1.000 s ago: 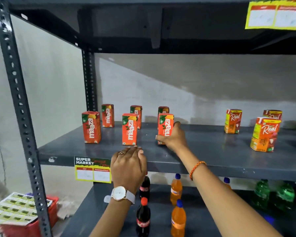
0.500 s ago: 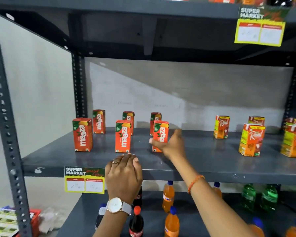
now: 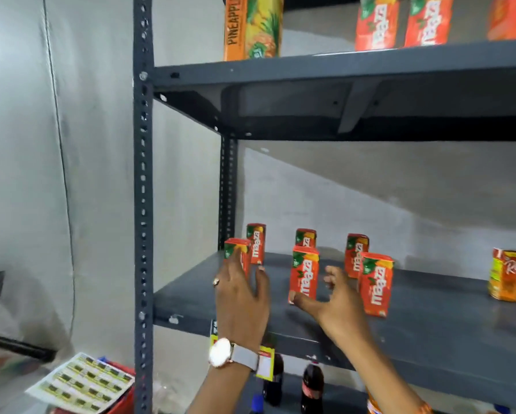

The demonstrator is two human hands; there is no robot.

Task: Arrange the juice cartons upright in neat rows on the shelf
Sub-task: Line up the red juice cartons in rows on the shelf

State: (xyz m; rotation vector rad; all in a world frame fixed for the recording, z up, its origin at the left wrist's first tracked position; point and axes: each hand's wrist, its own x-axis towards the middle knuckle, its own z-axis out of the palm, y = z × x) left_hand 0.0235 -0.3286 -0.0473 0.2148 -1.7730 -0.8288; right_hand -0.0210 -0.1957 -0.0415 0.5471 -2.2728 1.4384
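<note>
Six red mango juice cartons stand upright on the grey shelf (image 3: 430,333) in two rows of three; the front row holds the front-left carton (image 3: 236,255), the front-middle carton (image 3: 304,274) and the front-right carton (image 3: 376,283); the back row stands behind them, nearer the wall, each carton offset slightly to the right of its front partner.

Left hand (image 3: 240,297): fingers spread and extended forward, palm down, raised in front of the front-left carton; the fingertips overlap its lower face in this view, but whether they touch it cannot be told. No grip is closed on it.

Right hand (image 3: 337,306): fingers spread, thumb reaching left to the bottom corner of the front-middle carton, remaining fingers curled open just to its right — the carton sits inside the open span, not yet clamped.

Governing relation: the front-middle carton lies directly ahead of and slightly left of the right hand, its long axis vertical; the right hand is the nearer one to it; the left hand is nearer the front-left carton. Judged step: square the front row, one carton per hand. A push low on the carton should slide it; a push near the top risks tipping it.

A yellow-orange carton (image 3: 509,274) stands well apart to the right.
</note>
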